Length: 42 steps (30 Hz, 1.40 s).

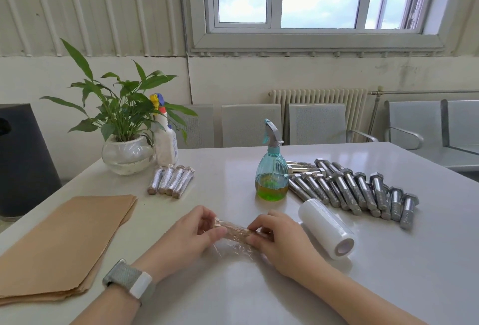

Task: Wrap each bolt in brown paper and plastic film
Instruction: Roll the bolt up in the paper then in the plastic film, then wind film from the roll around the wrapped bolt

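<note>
A bolt wrapped in brown paper (233, 229) lies across the table's near middle, with clear plastic film (233, 247) around it and trailing toward me. My left hand (189, 234) grips its left end. My right hand (280, 236) pinches its right end. The film roll (326, 229) lies just right of my right hand. Several bare steel bolts (357, 190) are heaped at the right. Several wrapped bolts (171, 181) lie side by side at the back left. A stack of brown paper sheets (64, 241) sits at the left.
A teal spray bottle (272, 169) with green liquid stands behind my hands. A potted plant in a glass bowl (127, 153) and a white spray bottle (166, 140) stand at the back left of the white table (259, 298). Metal chairs line the wall.
</note>
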Available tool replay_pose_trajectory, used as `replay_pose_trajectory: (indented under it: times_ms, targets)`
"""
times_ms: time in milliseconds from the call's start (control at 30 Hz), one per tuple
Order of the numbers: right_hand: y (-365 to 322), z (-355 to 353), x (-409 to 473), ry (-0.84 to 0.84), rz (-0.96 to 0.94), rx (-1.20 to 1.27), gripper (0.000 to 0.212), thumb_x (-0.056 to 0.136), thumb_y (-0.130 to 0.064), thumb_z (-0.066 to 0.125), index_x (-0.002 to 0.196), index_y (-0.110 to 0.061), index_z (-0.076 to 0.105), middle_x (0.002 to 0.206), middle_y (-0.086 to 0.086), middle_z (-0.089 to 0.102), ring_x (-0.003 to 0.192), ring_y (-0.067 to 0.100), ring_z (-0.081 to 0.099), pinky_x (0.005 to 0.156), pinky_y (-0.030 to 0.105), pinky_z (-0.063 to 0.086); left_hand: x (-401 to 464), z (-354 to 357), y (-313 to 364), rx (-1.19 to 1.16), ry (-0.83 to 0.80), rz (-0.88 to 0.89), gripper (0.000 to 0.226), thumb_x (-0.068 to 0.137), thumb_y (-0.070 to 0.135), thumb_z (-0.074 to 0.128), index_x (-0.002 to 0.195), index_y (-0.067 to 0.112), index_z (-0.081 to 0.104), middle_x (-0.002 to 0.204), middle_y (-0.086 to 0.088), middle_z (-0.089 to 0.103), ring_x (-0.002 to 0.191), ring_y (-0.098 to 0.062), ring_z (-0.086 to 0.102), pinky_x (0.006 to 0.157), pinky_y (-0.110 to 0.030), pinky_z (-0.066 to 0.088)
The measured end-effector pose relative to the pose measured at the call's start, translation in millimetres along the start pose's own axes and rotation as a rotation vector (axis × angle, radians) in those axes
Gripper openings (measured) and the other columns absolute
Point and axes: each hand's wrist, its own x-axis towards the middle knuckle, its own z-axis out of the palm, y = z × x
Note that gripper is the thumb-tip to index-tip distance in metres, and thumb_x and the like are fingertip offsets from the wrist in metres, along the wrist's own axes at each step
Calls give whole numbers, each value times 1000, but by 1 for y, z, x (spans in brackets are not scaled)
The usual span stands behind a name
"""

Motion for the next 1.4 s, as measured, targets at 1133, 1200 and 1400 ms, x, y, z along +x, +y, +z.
replay_pose_trajectory:
  times_ms: [1133, 1200, 1400]
  targets:
    - [48, -110, 6, -280, 430, -261, 85, 80, -73, 57, 142, -19, 38, 131, 1, 57, 96, 15, 64, 90, 35, 51, 53, 119, 67, -460, 245, -26, 36, 87, 28, 62, 59, 8, 51, 45, -6, 51, 35, -17, 52, 40, -20, 40]
    - [49, -101, 4, -376, 485, -180, 93, 75, -77, 59, 144, -20, 33, 127, -1, 58, 76, 8, 71, 88, 32, 54, 55, 121, 65, -428, 243, -16, 35, 87, 32, 63, 62, 12, 48, 49, -6, 47, 38, -16, 46, 42, -21, 37]
    - [61, -100, 10, -258, 650, 383, 50, 79, -51, 70, 109, -13, 61, 91, 7, 64, 65, 21, 71, 69, 32, 57, 53, 118, 61, -375, 178, 51, 36, 92, 37, 62, 73, 6, 56, 60, 1, 49, 44, -3, 48, 47, -12, 42]
